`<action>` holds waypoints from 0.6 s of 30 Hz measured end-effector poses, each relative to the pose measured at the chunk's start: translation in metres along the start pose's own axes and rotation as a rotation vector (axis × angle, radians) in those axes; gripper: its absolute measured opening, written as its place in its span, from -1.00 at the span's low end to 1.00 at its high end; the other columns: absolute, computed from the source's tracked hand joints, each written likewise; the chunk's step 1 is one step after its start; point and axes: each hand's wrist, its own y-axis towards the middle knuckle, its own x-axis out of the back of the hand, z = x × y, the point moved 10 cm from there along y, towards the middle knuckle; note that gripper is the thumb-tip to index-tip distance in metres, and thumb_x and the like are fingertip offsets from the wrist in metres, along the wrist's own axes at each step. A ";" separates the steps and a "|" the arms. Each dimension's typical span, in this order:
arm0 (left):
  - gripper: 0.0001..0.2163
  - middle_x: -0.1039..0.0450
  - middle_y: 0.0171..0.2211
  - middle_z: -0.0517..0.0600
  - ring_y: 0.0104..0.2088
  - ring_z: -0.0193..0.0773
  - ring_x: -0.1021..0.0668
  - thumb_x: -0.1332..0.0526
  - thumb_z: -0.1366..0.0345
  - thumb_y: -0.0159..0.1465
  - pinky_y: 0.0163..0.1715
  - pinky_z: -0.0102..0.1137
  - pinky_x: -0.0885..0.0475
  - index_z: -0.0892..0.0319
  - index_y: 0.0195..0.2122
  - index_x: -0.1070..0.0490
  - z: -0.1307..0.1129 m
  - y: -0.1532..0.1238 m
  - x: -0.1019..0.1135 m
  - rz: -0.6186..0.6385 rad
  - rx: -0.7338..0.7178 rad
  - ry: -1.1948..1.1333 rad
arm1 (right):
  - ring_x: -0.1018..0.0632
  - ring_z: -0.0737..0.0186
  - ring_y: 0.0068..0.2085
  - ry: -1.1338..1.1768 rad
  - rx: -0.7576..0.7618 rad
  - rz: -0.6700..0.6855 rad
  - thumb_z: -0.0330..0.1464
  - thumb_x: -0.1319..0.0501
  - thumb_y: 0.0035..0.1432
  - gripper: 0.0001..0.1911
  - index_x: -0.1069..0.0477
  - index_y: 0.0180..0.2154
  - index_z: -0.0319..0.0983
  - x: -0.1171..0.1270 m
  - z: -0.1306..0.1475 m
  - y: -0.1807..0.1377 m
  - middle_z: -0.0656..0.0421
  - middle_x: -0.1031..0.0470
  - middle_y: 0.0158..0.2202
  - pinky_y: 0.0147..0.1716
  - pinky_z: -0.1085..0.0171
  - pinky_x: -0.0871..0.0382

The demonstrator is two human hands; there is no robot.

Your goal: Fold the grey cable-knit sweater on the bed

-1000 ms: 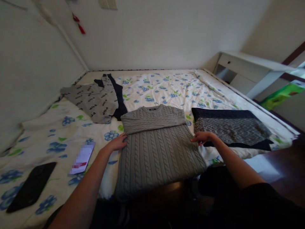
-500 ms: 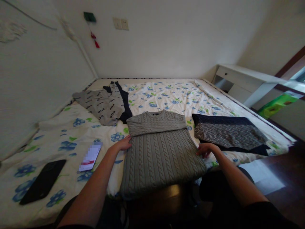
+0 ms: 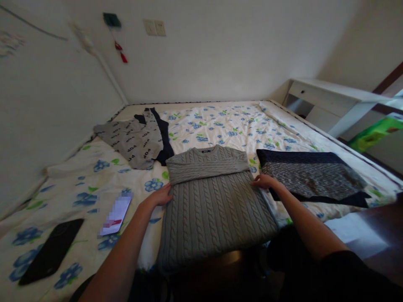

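A bed [image 3: 220, 121] with a flowered sheet fills the room. The grey sweater [image 3: 210, 201] lies at its near edge. The left hand [image 3: 159, 196] and the right hand [image 3: 263, 181] press on its side edges, fingers flat, holding nothing.

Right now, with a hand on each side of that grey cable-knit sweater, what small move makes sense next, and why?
Probably fold the hem up toward the collar: the sweater lies flat, sleeves folded across, left hand and right hand at its side edges.
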 end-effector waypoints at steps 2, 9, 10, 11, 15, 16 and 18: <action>-0.30 -0.53 0.40 0.28 0.45 0.14 -0.51 -0.27 0.17 0.07 0.44 -0.12 -0.41 0.19 0.29 -0.55 0.005 0.001 -0.003 0.026 0.023 0.000 | -0.51 0.27 -0.50 0.080 0.004 -0.018 -0.14 -0.48 0.35 -0.65 -0.61 -0.06 -0.29 0.002 0.004 0.014 0.25 -0.46 -0.56 -0.39 0.34 -0.47; -0.33 -0.51 0.41 0.26 0.47 0.13 -0.48 -0.23 0.19 0.08 0.50 -0.14 -0.33 0.21 0.25 -0.59 0.021 0.006 -0.009 0.058 0.087 0.021 | -0.38 0.36 -0.47 0.539 -0.003 -0.075 -0.11 -0.40 0.44 -0.62 -0.45 -0.31 -0.23 0.009 0.019 0.056 0.31 -0.36 -0.55 -0.42 0.45 -0.37; -0.34 -0.52 0.41 0.26 0.47 0.14 -0.49 -0.22 0.17 0.09 0.50 -0.14 -0.33 0.22 0.24 -0.60 0.024 0.006 -0.009 0.054 0.097 0.020 | -0.37 0.38 -0.47 0.599 -0.001 -0.069 -0.14 -0.40 0.45 -0.63 -0.43 -0.32 -0.22 0.011 0.020 0.060 0.31 -0.35 -0.54 -0.43 0.46 -0.37; -0.36 -0.54 0.38 0.26 0.45 0.15 -0.51 -0.21 0.16 0.10 0.49 -0.13 -0.34 0.22 0.21 -0.62 0.026 0.007 -0.008 0.047 0.107 0.012 | -0.37 0.39 -0.48 0.653 0.002 -0.050 -0.18 -0.40 0.45 -0.64 -0.41 -0.33 -0.22 0.012 0.021 0.064 0.32 -0.35 -0.54 -0.43 0.48 -0.37; -0.54 -0.73 0.14 0.15 0.27 0.18 -0.65 -0.21 0.08 0.11 0.37 -0.09 -0.49 0.08 -0.03 -0.70 0.039 0.014 -0.002 0.011 0.134 -0.074 | -0.46 0.40 -0.46 0.764 -0.029 0.043 -0.28 -0.49 0.36 -0.69 -0.40 -0.32 -0.20 0.020 0.018 0.073 0.26 -0.48 -0.47 -0.40 0.48 -0.43; -0.59 -0.76 0.08 0.13 0.23 0.17 -0.67 -0.22 0.05 0.11 0.35 -0.08 -0.51 0.06 -0.10 -0.70 0.044 0.017 0.000 -0.010 0.145 -0.102 | -0.49 0.38 -0.45 0.765 -0.037 0.048 -0.28 -0.50 0.35 -0.70 -0.42 -0.31 -0.20 0.023 0.016 0.074 0.24 -0.52 -0.44 -0.40 0.48 -0.45; -0.63 -0.77 0.00 0.12 0.17 0.16 -0.70 -0.25 0.00 0.10 0.30 -0.08 -0.55 0.05 -0.18 -0.67 0.056 0.022 0.005 -0.061 0.192 -0.184 | -0.55 0.35 -0.42 0.721 -0.039 0.041 -0.25 -0.48 0.37 -0.71 -0.44 -0.28 -0.20 0.031 0.017 0.076 0.18 -0.58 -0.39 -0.41 0.46 -0.47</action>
